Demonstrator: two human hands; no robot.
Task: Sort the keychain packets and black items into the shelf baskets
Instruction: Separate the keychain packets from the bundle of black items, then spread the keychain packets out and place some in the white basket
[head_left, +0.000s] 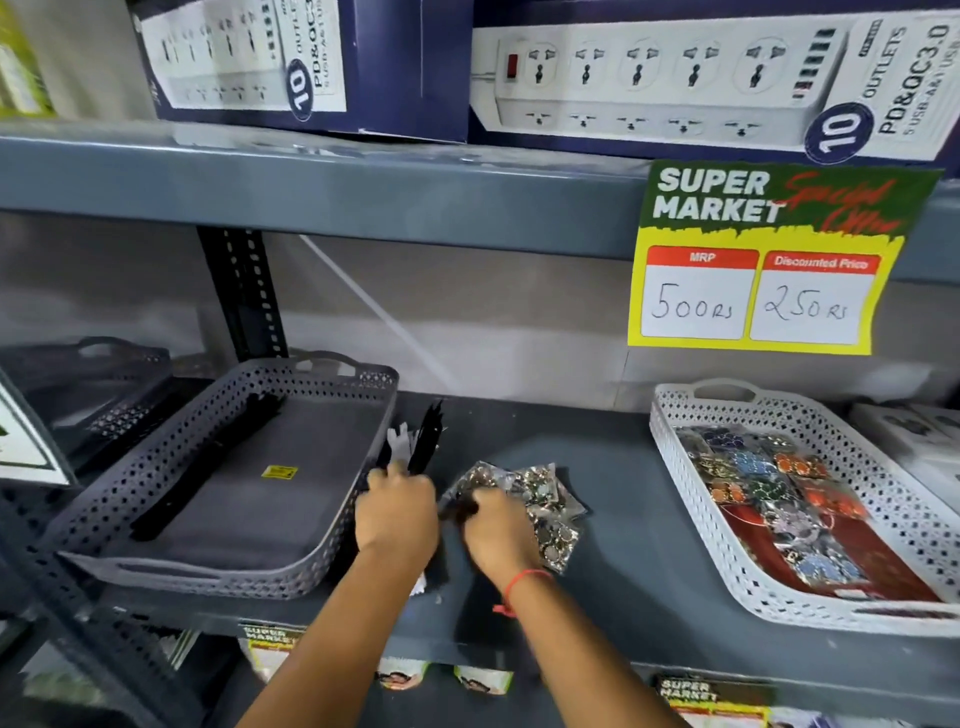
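A grey perforated basket (156, 467) sits at the left of the shelf with long black items (208, 457) lying along its left side. My left hand (397, 512) is closed around a bunch of black items (428, 436) that stick up beside the basket's right wall. A loose pile of clear keychain packets (545, 499) lies in the middle of the shelf. My right hand (496, 530) rests on that pile, fingers pinched on a dark item at its left edge. A white perforated basket (883, 493) at the right holds several colourful keychain packets (779, 493).
The grey shelf board (623, 545) carries everything. A yellow and green price sign (769, 260) hangs from the shelf above, which bears power strip boxes (675, 78). A black perforated upright (244, 291) stands behind the grey basket. Another dark basket (104, 374) sits at far left.
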